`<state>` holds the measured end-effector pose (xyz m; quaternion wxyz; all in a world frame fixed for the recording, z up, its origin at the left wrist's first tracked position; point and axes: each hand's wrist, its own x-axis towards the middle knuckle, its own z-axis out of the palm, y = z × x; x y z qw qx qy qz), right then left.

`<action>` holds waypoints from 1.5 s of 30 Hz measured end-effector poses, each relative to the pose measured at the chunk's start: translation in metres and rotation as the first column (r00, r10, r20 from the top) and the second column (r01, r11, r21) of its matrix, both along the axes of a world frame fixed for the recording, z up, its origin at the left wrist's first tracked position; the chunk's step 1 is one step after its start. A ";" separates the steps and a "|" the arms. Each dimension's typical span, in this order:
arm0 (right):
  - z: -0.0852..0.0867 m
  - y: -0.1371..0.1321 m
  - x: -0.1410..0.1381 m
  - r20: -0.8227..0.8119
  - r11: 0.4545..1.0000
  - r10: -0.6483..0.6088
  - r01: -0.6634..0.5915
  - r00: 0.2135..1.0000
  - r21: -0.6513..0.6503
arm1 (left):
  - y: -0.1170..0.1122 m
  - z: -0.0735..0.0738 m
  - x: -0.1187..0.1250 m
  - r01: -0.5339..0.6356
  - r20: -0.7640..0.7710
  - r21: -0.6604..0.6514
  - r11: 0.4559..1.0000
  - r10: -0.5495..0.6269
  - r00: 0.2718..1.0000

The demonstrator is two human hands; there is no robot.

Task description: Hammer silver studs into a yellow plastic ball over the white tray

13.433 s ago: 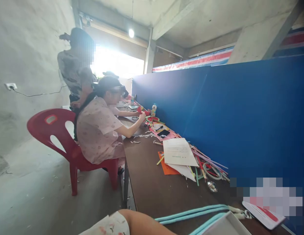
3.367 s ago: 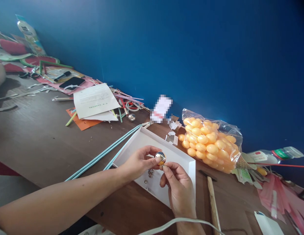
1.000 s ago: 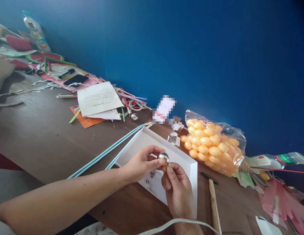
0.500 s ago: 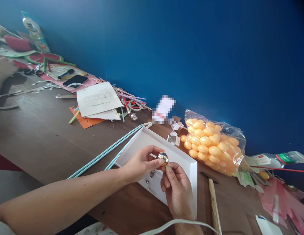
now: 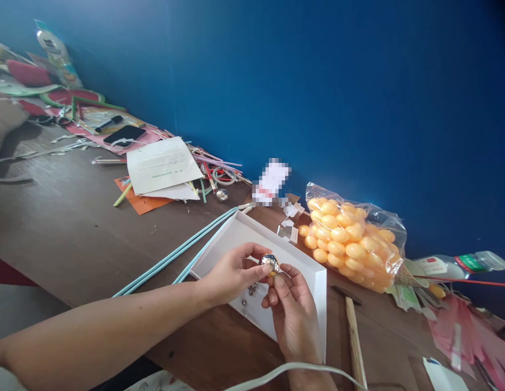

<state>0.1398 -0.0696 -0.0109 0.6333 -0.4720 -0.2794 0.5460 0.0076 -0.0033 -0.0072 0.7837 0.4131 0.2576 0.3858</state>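
Note:
My left hand (image 5: 238, 271) holds a shiny, silvery metal ball (image 5: 269, 262) between thumb and fingers, above a white open box lid (image 5: 315, 304). The ball's underside has a golden reflection. My right hand (image 5: 295, 307) is closed in a pinch right against the lower edge of the ball; whatever sits between its thumb and forefinger is too small to make out. Several small metal beads (image 5: 249, 293) lie in the lid below my hands. Part of the lid is hidden by my hands and left forearm.
Pale blue rods (image 5: 187, 247) lie left of the lid. A clear bag of yellow-orange balls (image 5: 354, 239) is behind it to the right, and a wooden-handled hammer (image 5: 353, 336) beside it. A white strip (image 5: 293, 369) crosses my right wrist. Another person's hand (image 5: 6, 119) is at far left.
My right fingers have shifted slightly at the ball's underside, the lower ones loosening a little. The ball stays in my left hand at nearly the same spot.

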 end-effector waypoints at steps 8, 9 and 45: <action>0.002 0.002 0.001 0.031 1.000 0.001 0.000 1.000 -0.015 | -0.003 0.003 -0.001 -0.024 -0.058 0.045 0.999 0.027 0.998; 0.002 0.002 0.002 0.032 1.000 0.003 -0.003 0.999 -0.017 | -0.003 0.003 -0.001 -0.025 -0.067 0.049 0.998 0.028 0.997; 0.002 -0.001 0.013 0.117 0.999 -0.031 0.027 0.993 0.034 | 0.005 0.007 -0.001 -0.056 -0.175 -0.086 0.995 0.040 0.984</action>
